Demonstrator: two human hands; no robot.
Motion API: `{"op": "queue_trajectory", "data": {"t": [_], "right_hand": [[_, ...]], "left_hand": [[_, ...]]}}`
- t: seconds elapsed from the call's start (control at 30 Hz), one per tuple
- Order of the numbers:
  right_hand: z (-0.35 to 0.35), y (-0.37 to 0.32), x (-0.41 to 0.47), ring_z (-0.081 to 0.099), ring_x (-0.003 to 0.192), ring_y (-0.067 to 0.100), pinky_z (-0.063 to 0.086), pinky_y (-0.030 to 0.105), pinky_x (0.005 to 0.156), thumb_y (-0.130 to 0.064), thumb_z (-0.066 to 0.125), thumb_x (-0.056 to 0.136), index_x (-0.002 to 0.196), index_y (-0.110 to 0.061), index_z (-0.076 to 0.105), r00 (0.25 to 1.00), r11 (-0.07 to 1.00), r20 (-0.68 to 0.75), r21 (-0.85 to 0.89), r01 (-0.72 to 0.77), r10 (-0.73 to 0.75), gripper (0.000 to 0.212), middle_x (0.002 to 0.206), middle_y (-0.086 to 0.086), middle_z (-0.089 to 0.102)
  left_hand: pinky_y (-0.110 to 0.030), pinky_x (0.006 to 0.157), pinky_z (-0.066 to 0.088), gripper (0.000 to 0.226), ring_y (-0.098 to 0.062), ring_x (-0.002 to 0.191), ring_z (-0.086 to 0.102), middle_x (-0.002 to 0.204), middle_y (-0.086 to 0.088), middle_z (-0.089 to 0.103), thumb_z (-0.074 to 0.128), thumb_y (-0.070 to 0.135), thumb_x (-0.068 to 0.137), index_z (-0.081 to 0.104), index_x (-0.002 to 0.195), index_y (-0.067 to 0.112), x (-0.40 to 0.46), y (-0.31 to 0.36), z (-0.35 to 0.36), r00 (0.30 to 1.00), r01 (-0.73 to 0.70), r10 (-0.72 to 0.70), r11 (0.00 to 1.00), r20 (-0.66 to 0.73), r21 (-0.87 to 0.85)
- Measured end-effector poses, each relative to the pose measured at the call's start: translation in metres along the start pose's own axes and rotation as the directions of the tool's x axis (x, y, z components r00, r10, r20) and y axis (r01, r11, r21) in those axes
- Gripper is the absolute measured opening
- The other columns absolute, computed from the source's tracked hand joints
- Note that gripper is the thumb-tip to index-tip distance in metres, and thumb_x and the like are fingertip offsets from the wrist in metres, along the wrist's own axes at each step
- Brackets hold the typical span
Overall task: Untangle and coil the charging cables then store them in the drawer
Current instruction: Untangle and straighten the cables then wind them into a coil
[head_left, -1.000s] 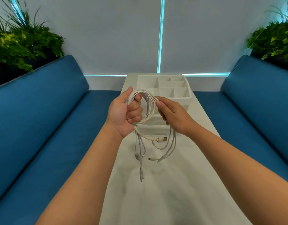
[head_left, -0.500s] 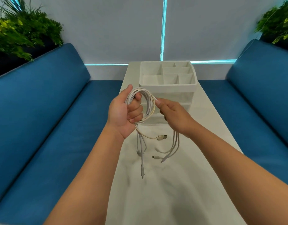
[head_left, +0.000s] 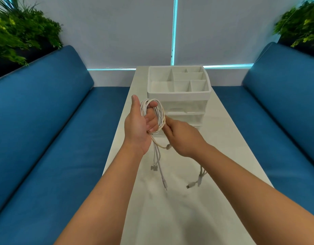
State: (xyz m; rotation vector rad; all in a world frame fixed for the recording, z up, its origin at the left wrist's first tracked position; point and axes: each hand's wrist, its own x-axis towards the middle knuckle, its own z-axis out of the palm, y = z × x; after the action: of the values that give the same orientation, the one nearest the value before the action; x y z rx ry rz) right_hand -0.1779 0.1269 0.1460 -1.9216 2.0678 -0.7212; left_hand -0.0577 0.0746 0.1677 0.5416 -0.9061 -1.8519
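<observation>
Head view: coiling cables above the table, in front of the drawer unit.
Left hand (head_left: 141, 124) fingers curl through the cable coil (head_left: 155, 115); right hand (head_left: 182, 137) pinches its side. Cables look light, floppy and slippery, so grip across all loops. Dangling plugs (head_left: 192, 184) blurred; right fingertips hidden; drawer unit (head_left: 186, 106) looks closed.

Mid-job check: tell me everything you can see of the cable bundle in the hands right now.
The cable bundle is several thin white and cream cords looped into a rough coil held above the white table, in front of the drawer organizer. The left hand grips the coil, its fingers through the loops. The right hand grips strands at the coil's right side. Loose tails hang below both hands, ending in plugs; whether they touch the table is unclear. The coiling looks unfinished.
</observation>
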Motion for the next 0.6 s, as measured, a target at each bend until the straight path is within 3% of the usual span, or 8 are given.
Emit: {"op": "queue_trajectory", "data": {"t": [0.07,0.13,0.23,0.4,0.47,0.6], "right_hand": [[0.002,-0.001,-0.003,0.058,0.075,0.027,0.042,0.037,0.062,-0.038,0.026,0.104,0.131,-0.024,0.04,0.999,0.993,-0.002,-0.113,0.038,-0.039,0.035,0.087,0.002,0.065],[0.004,-0.003,-0.005,0.052,0.067,0.028,0.035,0.037,0.055,-0.028,0.034,0.103,0.116,-0.015,0.035,0.999,0.995,0.029,-0.087,0.04,-0.037,0.019,0.081,0.005,0.059],[0.005,-0.008,-0.004,0.057,0.072,0.029,0.045,0.043,0.062,-0.023,0.04,0.101,0.1,-0.016,0.032,0.996,1.0,0.082,-0.004,0.019,-0.018,0.01,0.084,0.008,0.062],[0.009,-0.011,-0.001,0.057,0.081,0.026,0.049,0.039,0.071,-0.025,0.051,0.097,0.114,-0.022,0.05,0.996,1.0,0.083,-0.02,0.011,-0.009,0.018,0.09,0.002,0.06],[0.01,-0.012,-0.002,0.057,0.083,0.027,0.049,0.039,0.071,-0.019,0.054,0.094,0.117,-0.02,0.051,0.991,0.997,0.132,-0.076,0.011,-0.001,0.023,0.088,0.001,0.052],[0.008,-0.014,-0.004,0.06,0.094,0.027,0.051,0.044,0.085,-0.006,0.057,0.09,0.121,-0.011,0.049,0.967,1.0,0.254,-0.019,0.0,0.005,0.033,0.109,0.008,0.056]], "left_hand": [[-0.02,0.039,0.02,0.064,-0.006,0.039,0.021,0.047,0.004,0.026,0.025,0.052,0.103,0.064,0.082,0.007,0.001,-0.001,0.0,1.0,-0.011,0.011,1.0,0.002,-0.013],[-0.021,0.042,0.02,0.061,-0.007,0.041,0.022,0.05,0.004,0.028,0.026,0.052,0.103,0.064,0.084,0.008,0.002,-0.003,0.001,0.999,-0.028,0.029,1.0,-0.018,0.012],[-0.021,0.043,0.024,0.056,-0.008,0.044,0.024,0.052,0.004,0.029,0.028,0.052,0.103,0.062,0.088,0.01,0.0,-0.007,0.005,0.995,-0.051,0.058,0.995,-0.077,0.086],[-0.021,0.046,0.031,0.049,-0.007,0.046,0.031,0.051,0.007,0.036,0.028,0.051,0.102,0.057,0.097,0.012,-0.001,-0.012,0.007,0.983,-0.081,0.118,0.967,-0.143,0.24],[-0.021,0.047,0.034,0.047,-0.006,0.046,0.034,0.052,0.008,0.038,0.028,0.05,0.103,0.056,0.1,0.012,0.001,-0.014,0.007,0.978,-0.096,0.145,0.949,-0.147,0.3],[-0.022,0.051,0.038,0.042,-0.007,0.049,0.038,0.057,0.006,0.039,0.03,0.048,0.103,0.055,0.101,0.014,0.002,-0.018,0.008,0.971,-0.129,0.193,0.918,-0.141,0.374]]}}
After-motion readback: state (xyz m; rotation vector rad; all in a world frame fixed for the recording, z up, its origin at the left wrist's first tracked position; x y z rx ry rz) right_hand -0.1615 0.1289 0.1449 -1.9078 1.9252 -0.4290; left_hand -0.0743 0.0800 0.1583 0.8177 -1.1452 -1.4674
